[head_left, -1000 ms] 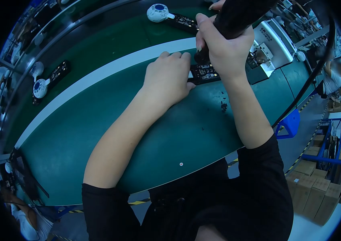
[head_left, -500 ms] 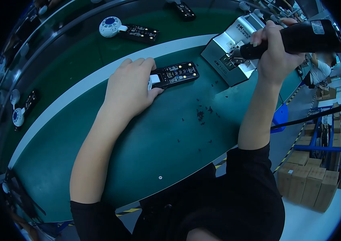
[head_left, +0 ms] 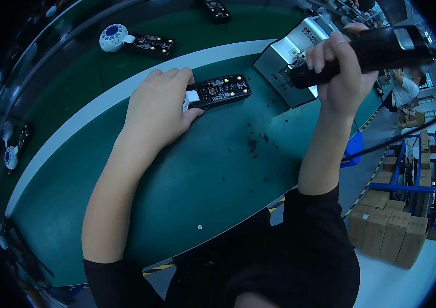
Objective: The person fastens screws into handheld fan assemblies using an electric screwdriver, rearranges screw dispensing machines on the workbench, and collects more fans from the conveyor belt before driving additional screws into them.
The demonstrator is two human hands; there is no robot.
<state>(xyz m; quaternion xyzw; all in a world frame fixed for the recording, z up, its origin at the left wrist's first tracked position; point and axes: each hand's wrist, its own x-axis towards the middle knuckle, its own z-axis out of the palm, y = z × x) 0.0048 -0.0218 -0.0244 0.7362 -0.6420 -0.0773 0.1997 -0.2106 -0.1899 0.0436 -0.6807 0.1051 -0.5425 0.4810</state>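
My left hand point(head_left: 159, 105) is closed over the white round end of a device whose black circuit board point(head_left: 223, 91) sticks out to the right, flat on the green table. In my right hand point(head_left: 344, 72) is a black electric screwdriver point(head_left: 387, 47), held nearly level with its tip end pointing left. That end is in front of a silver screw feeder point(head_left: 300, 56), and I cannot tell whether it touches it. Small dark screws point(head_left: 253, 145) lie scattered on the table below the board.
On the conveyor beyond the white curved strip lie another white device with a board point(head_left: 151, 45), a further board point(head_left: 216, 10) and a device at left point(head_left: 11, 156). A blue container point(head_left: 352, 149) sits by the table's right edge. Cardboard boxes point(head_left: 382, 226) and a co-worker point(head_left: 405, 90) are at right.
My right hand has moved slightly left with the screwdriver, whose end has shifted away from the feeder's pickup spot. The conveyor devices have moved left. My left hand keeps its grip.
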